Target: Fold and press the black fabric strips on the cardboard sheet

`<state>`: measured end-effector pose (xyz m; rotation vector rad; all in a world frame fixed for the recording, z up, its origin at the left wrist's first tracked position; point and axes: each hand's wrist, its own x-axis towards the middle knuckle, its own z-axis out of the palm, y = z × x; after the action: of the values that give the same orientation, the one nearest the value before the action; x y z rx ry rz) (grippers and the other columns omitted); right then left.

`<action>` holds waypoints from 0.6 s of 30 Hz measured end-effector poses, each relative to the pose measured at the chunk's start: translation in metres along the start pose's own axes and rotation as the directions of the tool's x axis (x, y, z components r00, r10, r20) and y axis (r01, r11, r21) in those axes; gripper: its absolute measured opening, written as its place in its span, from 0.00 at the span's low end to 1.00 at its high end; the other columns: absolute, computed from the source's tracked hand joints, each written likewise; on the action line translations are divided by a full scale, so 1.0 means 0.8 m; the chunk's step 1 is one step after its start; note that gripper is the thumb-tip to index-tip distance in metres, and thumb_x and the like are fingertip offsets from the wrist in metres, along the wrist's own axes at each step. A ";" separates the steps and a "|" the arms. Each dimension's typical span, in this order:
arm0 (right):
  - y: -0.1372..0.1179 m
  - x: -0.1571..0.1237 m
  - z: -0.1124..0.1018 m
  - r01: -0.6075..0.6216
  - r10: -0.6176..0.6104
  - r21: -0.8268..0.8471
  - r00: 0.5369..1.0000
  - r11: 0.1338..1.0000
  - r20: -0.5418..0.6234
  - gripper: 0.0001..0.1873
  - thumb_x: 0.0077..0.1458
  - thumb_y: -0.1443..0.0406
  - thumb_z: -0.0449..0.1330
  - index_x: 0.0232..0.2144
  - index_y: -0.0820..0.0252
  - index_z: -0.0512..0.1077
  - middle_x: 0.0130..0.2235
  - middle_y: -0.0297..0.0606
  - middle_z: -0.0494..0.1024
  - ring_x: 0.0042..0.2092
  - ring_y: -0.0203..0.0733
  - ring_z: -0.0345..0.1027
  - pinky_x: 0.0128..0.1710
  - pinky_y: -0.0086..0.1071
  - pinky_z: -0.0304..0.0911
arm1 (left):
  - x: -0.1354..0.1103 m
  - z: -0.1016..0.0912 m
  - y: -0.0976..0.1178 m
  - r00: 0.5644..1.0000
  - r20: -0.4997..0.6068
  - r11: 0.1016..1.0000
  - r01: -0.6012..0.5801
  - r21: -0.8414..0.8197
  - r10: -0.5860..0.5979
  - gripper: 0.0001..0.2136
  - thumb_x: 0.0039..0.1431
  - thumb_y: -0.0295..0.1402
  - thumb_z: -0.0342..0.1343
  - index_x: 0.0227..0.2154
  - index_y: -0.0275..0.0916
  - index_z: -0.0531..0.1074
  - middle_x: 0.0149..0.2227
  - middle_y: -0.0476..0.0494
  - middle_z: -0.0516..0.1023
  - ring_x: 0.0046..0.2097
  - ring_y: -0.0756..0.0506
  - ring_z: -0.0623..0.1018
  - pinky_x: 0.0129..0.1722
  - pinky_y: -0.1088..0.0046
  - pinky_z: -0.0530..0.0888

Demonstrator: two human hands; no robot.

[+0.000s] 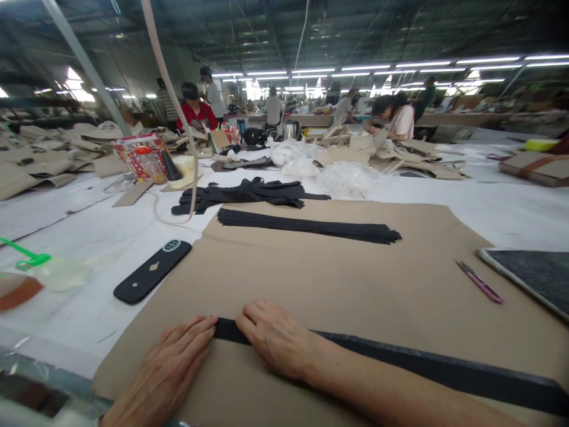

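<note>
My left hand (pixel 171 367) lies flat, fingers together, on a large tan sheet of pattern paper (pixel 338 279), its fingertips at the left end of a long black fabric strip (pixel 435 367). My right hand (pixel 278 338) presses flat on that same strip near its left end, my forearm crossing over it. The strip runs from my hands toward the right edge. Farther out on the paper lies a neat stack of black strips (pixel 306 226). Beyond it sits a loose heap of black fabric pieces (pixel 249 194).
A black phone-like case (pixel 153 271) lies left of the paper. Pink thread snips (pixel 480 283) and a grey board (pixel 533 276) are on the right. A hose (pixel 166 77) hangs down at left. Clear bags, tan pieces and several workers fill the far tables.
</note>
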<state>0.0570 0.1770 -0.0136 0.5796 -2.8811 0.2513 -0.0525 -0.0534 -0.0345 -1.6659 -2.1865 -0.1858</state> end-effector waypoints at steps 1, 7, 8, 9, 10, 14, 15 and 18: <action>0.002 -0.003 0.001 0.017 -0.017 -0.001 1.000 1.000 -0.007 0.06 0.62 0.71 0.49 0.37 0.62 0.65 0.37 0.38 0.68 0.39 0.41 0.59 0.42 0.32 0.59 | 0.001 0.000 0.000 1.000 0.004 1.000 0.004 -0.016 -0.004 0.16 0.62 0.34 0.48 0.53 0.45 0.67 0.52 0.49 0.74 0.53 0.49 0.73 0.51 0.74 0.69; 0.015 -0.016 0.004 0.067 -0.069 -0.061 0.997 0.996 -0.025 0.04 0.63 0.69 0.51 0.36 0.62 0.66 0.37 0.37 0.67 0.39 0.41 0.59 0.40 0.34 0.59 | 0.008 0.001 0.002 0.999 0.030 1.000 0.022 -0.009 -0.021 0.19 0.63 0.34 0.47 0.56 0.44 0.63 0.50 0.50 0.75 0.50 0.49 0.73 0.51 0.74 0.68; 0.015 -0.018 0.003 0.069 -0.071 -0.069 0.997 0.995 -0.026 0.05 0.63 0.69 0.51 0.36 0.62 0.66 0.36 0.37 0.67 0.39 0.41 0.59 0.40 0.34 0.59 | 0.010 0.001 0.003 0.999 0.040 1.000 0.000 0.008 -0.001 0.19 0.63 0.33 0.47 0.57 0.45 0.63 0.51 0.51 0.75 0.50 0.48 0.73 0.51 0.73 0.68; 0.016 -0.019 0.002 0.070 -0.072 -0.074 0.997 0.995 -0.026 0.05 0.63 0.69 0.51 0.36 0.63 0.67 0.36 0.37 0.67 0.39 0.41 0.59 0.40 0.34 0.59 | 0.012 0.001 0.003 0.999 0.050 1.000 -0.019 0.023 0.018 0.19 0.63 0.33 0.46 0.57 0.46 0.63 0.51 0.51 0.75 0.50 0.48 0.73 0.50 0.73 0.68; 0.016 -0.021 0.001 0.072 -0.074 -0.077 0.997 0.994 -0.024 0.05 0.63 0.69 0.51 0.36 0.63 0.67 0.36 0.37 0.67 0.39 0.41 0.59 0.40 0.34 0.58 | 0.014 0.001 0.004 0.998 0.059 0.999 -0.030 0.035 0.028 0.20 0.63 0.32 0.46 0.57 0.47 0.63 0.51 0.52 0.75 0.49 0.48 0.73 0.50 0.72 0.68; 0.017 -0.027 -0.008 0.076 -0.077 -0.079 0.997 0.994 -0.006 0.05 0.63 0.69 0.51 0.37 0.64 0.67 0.36 0.38 0.67 0.39 0.41 0.59 0.39 0.34 0.58 | 0.018 0.003 0.007 0.994 0.107 1.000 0.000 0.027 -0.003 0.21 0.63 0.30 0.46 0.58 0.51 0.61 0.49 0.52 0.75 0.48 0.48 0.73 0.48 0.71 0.69; 0.017 -0.029 -0.010 0.075 -0.075 -0.078 0.997 0.994 0.002 0.05 0.63 0.69 0.51 0.37 0.64 0.67 0.36 0.38 0.67 0.39 0.41 0.59 0.39 0.34 0.58 | 0.019 0.003 0.008 0.992 0.124 1.000 0.012 0.015 -0.014 0.22 0.63 0.30 0.46 0.59 0.52 0.60 0.49 0.51 0.75 0.48 0.48 0.73 0.47 0.71 0.69; 0.018 -0.035 -0.016 0.058 -0.056 -0.058 0.998 0.997 0.022 0.05 0.63 0.69 0.51 0.37 0.63 0.67 0.37 0.37 0.67 0.39 0.41 0.59 0.39 0.34 0.58 | 0.022 0.004 0.010 0.987 0.160 0.999 0.031 -0.007 -0.030 0.23 0.62 0.28 0.46 0.59 0.53 0.59 0.48 0.51 0.74 0.47 0.48 0.73 0.46 0.71 0.69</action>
<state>0.0782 0.2029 -0.0090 0.6562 -2.8754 0.1532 -0.0493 -0.0346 -0.0316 -1.7069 -2.3321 -0.0733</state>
